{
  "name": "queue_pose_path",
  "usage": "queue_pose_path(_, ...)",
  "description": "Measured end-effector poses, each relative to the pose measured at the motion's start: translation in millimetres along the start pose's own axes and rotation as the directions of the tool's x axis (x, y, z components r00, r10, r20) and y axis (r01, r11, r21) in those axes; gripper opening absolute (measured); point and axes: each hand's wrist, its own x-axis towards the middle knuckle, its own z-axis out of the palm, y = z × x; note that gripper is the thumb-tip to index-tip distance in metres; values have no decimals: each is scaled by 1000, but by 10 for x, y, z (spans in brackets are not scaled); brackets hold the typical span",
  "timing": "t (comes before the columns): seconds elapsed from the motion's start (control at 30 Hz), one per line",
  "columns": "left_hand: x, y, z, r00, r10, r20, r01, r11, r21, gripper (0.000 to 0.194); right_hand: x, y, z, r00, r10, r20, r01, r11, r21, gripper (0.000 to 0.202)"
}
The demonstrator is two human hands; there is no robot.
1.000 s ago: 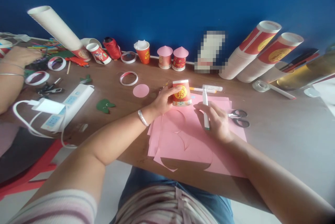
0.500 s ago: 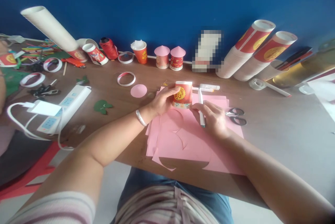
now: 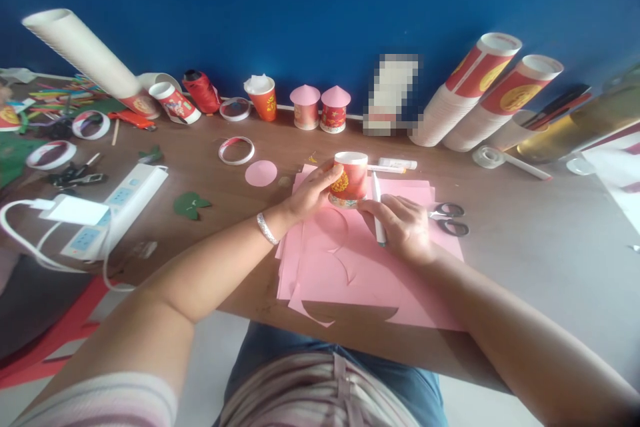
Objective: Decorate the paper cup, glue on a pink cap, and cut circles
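A stack of pink paper lies on the table's near edge, and the red paper cup stands upside down on its far part. The left hand grips the cup's left side; the right hand, just right of the cup, grasps a white pen.

Count, head view:
- Hands in view: 2, left hand and right hand.
- Loose red paper cups: 3: one held cup, one tissue-filled cup, one lying cup.
- Pink-roofed cups: 2, side by side.
- Long cup stacks lying down: 3, two at right, one at left.
- Cut paper rings: at least 4.
- Scissors: 1 pair.
- Pink paper circle: 1.
- Power strip: 1.
- White pens: 1 held; others behind unclear.
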Motion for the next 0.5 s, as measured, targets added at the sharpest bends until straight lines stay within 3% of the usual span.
queue_pose_path(0.23, -7, 40, -14, 999, -22, 31, 18, 994, 104, 53, -16, 53, 59, 994, 100, -48, -95, 990, 101, 17)
queue_pose_path(0.5, 20, 16, -31, 999, 27, -36, -24, 997, 79, 42, -13, 57, 62, 991, 129, 25, -132, 977, 169, 19)
